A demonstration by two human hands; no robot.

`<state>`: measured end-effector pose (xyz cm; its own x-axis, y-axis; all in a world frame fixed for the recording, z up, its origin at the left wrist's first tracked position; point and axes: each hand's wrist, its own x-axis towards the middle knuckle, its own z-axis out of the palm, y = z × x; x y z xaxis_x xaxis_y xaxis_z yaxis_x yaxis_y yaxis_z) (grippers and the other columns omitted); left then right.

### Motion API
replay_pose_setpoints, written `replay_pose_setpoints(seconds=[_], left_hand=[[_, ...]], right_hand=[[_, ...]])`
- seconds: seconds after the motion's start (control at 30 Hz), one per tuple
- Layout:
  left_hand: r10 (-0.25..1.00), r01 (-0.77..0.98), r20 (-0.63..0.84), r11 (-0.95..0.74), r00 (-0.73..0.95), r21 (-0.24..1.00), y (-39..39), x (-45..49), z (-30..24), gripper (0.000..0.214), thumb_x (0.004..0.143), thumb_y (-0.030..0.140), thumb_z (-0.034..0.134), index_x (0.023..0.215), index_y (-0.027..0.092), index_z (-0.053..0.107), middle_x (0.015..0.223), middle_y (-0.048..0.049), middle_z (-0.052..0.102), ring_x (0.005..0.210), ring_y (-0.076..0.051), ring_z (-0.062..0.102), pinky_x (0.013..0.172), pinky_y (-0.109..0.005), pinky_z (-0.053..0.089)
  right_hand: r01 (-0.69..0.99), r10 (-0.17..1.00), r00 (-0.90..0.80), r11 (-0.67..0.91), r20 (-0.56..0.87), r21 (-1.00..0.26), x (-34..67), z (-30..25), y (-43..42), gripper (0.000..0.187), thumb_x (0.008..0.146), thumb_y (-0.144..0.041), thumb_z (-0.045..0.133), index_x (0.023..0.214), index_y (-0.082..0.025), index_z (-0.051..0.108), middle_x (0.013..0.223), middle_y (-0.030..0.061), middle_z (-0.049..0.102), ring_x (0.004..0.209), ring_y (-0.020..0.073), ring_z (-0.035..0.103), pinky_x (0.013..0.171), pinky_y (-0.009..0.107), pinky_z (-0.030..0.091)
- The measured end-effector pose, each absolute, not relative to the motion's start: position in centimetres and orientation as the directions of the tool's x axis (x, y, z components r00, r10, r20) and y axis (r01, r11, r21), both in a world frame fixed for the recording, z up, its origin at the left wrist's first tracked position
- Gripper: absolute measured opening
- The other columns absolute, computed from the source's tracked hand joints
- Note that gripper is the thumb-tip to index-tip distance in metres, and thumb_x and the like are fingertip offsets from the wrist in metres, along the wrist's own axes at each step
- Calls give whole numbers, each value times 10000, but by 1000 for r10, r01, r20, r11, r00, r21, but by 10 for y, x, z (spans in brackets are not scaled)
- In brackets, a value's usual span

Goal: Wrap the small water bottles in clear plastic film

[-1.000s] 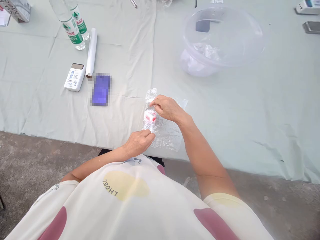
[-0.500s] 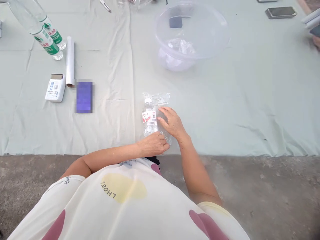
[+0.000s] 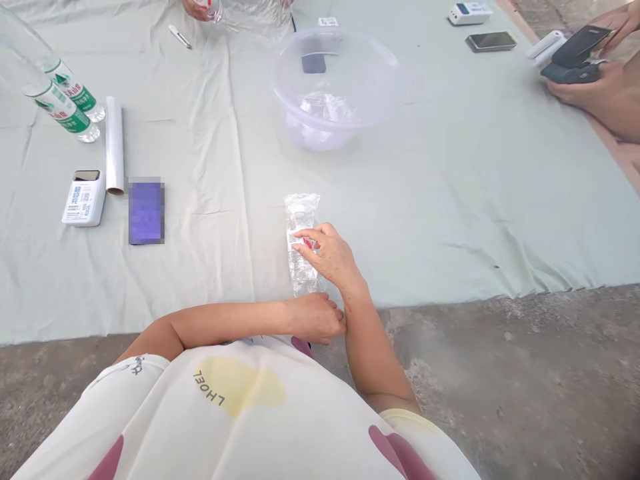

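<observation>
Wrapped bottle [image 3: 300, 270] points away from you; right hand [image 3: 331, 259] over label [image 3: 308, 245], parted, no grip; left hand [image 3: 315, 317] curled, hold hidden.

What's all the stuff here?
Small bottles: 2, clear, near, far
Plastic: 3 lots, whitish-clear, around near bottle, in bowl, far
Bowl: 1, clear, far
Big bottles: 2, clear, left
Roll: 1, white, left
Boxy things: 4, white, left, far, right
Blurred rectangle: 1, purple, left
Pen-like thing: 1, white, left
Phone: 1, dark, right
Case-like thing: 1, black, right
Cloth: 1, pale green, beneath
Floor: 1, grey, below
Others' hands: at least 3, far, right
Shirt: 1, whitish, front
Left hand: 1, cloth's edge
Right hand: 1, over bottle
</observation>
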<state>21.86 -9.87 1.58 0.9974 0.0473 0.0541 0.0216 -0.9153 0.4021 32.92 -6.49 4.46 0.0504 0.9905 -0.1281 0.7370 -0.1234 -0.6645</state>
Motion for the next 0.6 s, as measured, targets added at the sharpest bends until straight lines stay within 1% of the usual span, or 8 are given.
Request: replay_pose_setpoints(seconds=[0.07, 0.1, 0.17, 0.27, 0.33, 0.47, 0.53, 0.6], left_hand=[[-75, -100, 66, -815, 995, 571, -101, 202, 22, 216, 859, 430, 681, 887, 216, 688, 785, -10, 707, 683, -149, 622, 595, -284, 414], [-51, -82, 66, -744, 997, 663, -99, 192, 25, 213, 900, 419, 630, 918, 212, 679, 803, -11, 709, 699, -147, 629, 596, -277, 421], [172, 94, 12, -594, 985, 799, -90, 175, 29, 178, 934, 362, 576, 951, 209, 664, 818, -6, 708, 727, -141, 639, 635, -262, 450], [596, 409, -171, -291, 785, 865, -71, 158, 25, 199, 920, 287, 547, 1075, 203, 637, 887, -19, 714, 791, -153, 661, 746, -280, 502], [708, 473, -312, -36, 634, 880, -60, 154, 18, 283, 908, 294, 549, 1168, 195, 602, 1009, -55, 719, 874, -171, 680, 807, -312, 525], [651, 289, -486, 393, 583, 873, -56, 158, 9, 466, 870, 325, 634, 1299, 181, 525, 1284, -147, 634, 1075, -216, 661, 871, -365, 545], [622, 140, -445, 476, 644, 868, -61, 161, 11, 584, 830, 356, 702, 1347, 188, 489, 1332, -165, 598, 1142, -244, 628, 879, -378, 543], [641, 27, -392, 501, 660, 865, -68, 162, 15, 700, 777, 388, 765, 1372, 187, 455, 1328, -169, 584, 1136, -260, 613, 831, -360, 546]], right_hand=[[753, 978, 172, -209, -119, -624, 337, 42, -71, 367, 857, -534, 602, 1101, -268, 662, 1109, 54, 596, 873, 202, 622, 756, 339, 474], [751, 966, 230, -253, -118, -610, 340, 40, -75, 432, 837, -573, 611, 1124, -251, 634, 1157, 70, 598, 904, 218, 625, 763, 349, 472], [731, 936, 322, -340, -140, -592, 344, 37, -83, 583, 794, -637, 621, 1207, -228, 563, 1251, 103, 588, 977, 256, 623, 785, 373, 473], [671, 886, 420, -448, -196, -591, 346, 30, -91, 682, 773, -616, 632, 1311, -225, 480, 1321, 125, 575, 1097, 304, 598, 855, 418, 472], [588, 841, 492, -513, -227, -626, 347, 25, -93, 651, 774, -559, 639, 1306, -216, 485, 1313, 132, 592, 1145, 313, 585, 919, 442, 458], [183, 771, 533, -507, -349, -842, 337, 12, -97, 530, 780, -533, 643, 1182, -202, 543, 1186, 106, 673, 1059, 269, 647, 921, 414, 494], [-53, 802, 457, -406, -384, -912, 324, 5, -101, 521, 793, -552, 636, 1164, -199, 539, 1150, 94, 690, 994, 247, 676, 859, 385, 534], [-194, 843, 397, -311, -364, -930, 307, 0, -105, 541, 798, -559, 648, 1183, -199, 527, 1147, 91, 696, 975, 237, 686, 830, 371, 554]])
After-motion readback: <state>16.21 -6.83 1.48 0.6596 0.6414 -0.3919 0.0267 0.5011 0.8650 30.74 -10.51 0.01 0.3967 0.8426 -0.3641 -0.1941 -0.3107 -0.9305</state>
